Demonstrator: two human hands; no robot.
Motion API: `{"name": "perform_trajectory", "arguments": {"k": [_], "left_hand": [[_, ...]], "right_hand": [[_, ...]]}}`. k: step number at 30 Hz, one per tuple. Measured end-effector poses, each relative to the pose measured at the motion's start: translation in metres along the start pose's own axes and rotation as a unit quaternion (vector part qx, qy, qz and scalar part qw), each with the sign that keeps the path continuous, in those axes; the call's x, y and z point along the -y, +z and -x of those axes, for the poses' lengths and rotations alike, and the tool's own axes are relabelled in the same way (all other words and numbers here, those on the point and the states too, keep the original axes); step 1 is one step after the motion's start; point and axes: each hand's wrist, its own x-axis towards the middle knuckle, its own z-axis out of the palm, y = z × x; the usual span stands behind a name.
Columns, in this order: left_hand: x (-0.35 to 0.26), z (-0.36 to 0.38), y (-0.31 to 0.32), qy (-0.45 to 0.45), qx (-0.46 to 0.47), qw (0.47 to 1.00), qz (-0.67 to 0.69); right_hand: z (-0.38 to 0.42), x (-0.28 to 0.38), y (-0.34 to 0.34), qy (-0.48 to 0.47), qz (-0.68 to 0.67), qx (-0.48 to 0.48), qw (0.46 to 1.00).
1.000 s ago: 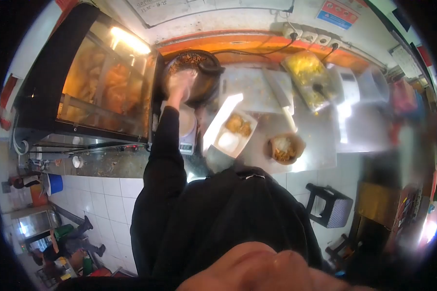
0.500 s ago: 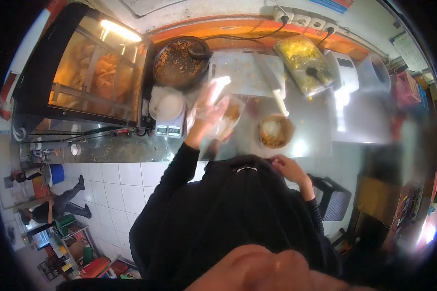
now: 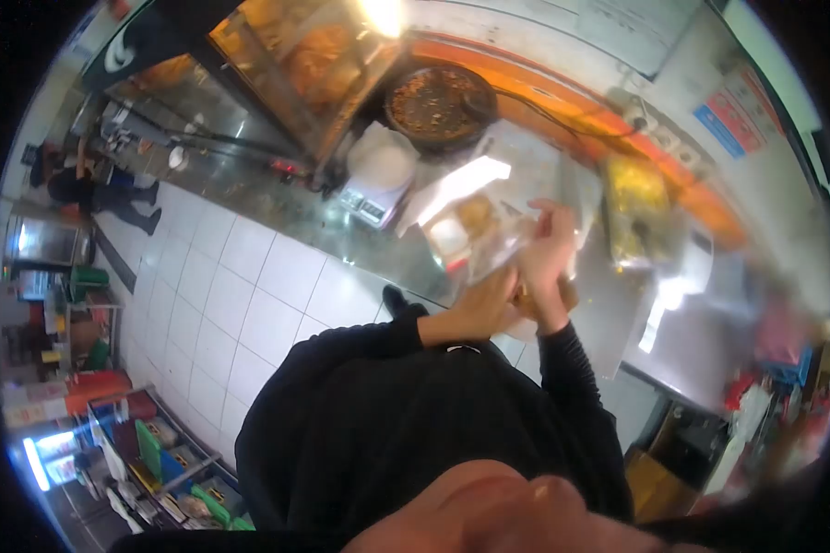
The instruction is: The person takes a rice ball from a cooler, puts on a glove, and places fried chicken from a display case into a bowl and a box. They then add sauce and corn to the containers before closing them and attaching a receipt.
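Note:
A clear plastic bag with brownish food and something white in it lies at the counter's front, its gathered end towards my hands. My left hand is closed at that end, fingers partly hidden. Across it my right hand grips the bag's upper part with curled fingers; blur hides the exact hold. Under and behind my hands, a round bowl shows only in part. A white cutting board lies behind the bag.
Left of the bag stands a kitchen scale with a pale dish on top. A dark stone mortar sits behind it, near the lit glass display case. A tray of yellow-green food is at the right. Another person is far left.
My right hand has come up from my clothing to join my left at the bag. My left hand has moved right and towards me. The view has turned and shifted.

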Motion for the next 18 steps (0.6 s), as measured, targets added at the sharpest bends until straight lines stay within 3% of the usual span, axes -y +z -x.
{"name": "perform_trajectory", "arguments": {"k": [1, 2, 3, 5, 6, 7, 8, 9, 10, 11, 12, 13, 14, 15, 17, 18], "left_hand": [[-0.011, 0.019, -0.016, 0.155, -0.069, 0.984, -0.061], [-0.014, 0.030, -0.031, 0.305, -0.138, 0.934, -0.123], [0.001, 0.037, -0.036, 0.306, -0.150, 0.932, -0.125], [0.041, 0.045, -0.050, 0.264, -0.002, 0.964, -0.015], [0.059, 0.050, -0.063, 0.268, -0.010, 0.963, -0.020], [0.074, 0.055, -0.081, 0.199, -0.036, 0.979, 0.031], [0.091, 0.063, -0.099, 0.129, -0.062, 0.986, 0.083], [0.111, 0.071, -0.115, 0.132, -0.068, 0.986, 0.079], [0.133, 0.078, -0.130, 0.143, -0.156, 0.970, 0.121], [0.152, 0.087, -0.144, 0.153, -0.242, 0.944, 0.163], [0.165, 0.098, -0.160, 0.156, -0.248, 0.942, 0.163], [0.175, 0.109, -0.176, 0.096, -0.291, 0.934, 0.183], [0.187, 0.120, -0.190, 0.037, -0.331, 0.921, 0.202], [0.201, 0.131, -0.201, 0.043, -0.338, 0.918, 0.204], [0.229, 0.149, -0.219, -0.020, -0.379, 0.904, 0.195], [0.244, 0.158, -0.227, -0.011, -0.393, 0.897, 0.200]], "right_hand": [[-0.012, -0.002, 0.007, -0.010, -0.002, 0.006, 1.000], [-0.032, -0.003, 0.018, -0.021, -0.072, -0.041, 0.996], [-0.048, -0.001, 0.029, -0.032, -0.142, -0.088, 0.985], [-0.073, 0.025, 0.045, -0.055, -0.112, -0.062, 0.990], [-0.085, 0.039, 0.055, -0.065, -0.080, -0.039, 0.994], [-0.096, 0.046, 0.072, -0.075, -0.083, -0.042, 0.993], [-0.103, 0.047, 0.097, 0.022, -0.152, 0.058, 0.986], [-0.111, 0.048, 0.124, 0.119, -0.217, 0.159, 0.956], [-0.121, 0.050, 0.153, 0.111, -0.217, 0.160, 0.956], [-0.130, 0.051, 0.184, 0.173, -0.308, 0.173, 0.920], [-0.139, 0.051, 0.216, 0.233, -0.393, 0.184, 0.870], [-0.149, 0.042, 0.251, 0.226, -0.392, 0.186, 0.872], [-0.160, 0.030, 0.285, 0.043, -0.196, 0.103, 0.974], [-0.172, 0.029, 0.308, -0.144, 0.017, 0.008, 0.989], [-0.164, 0.074, 0.328, -0.133, -0.022, 0.000, 0.991], [-0.168, 0.060, 0.361, -0.214, 0.024, -0.042, 0.976]]}}
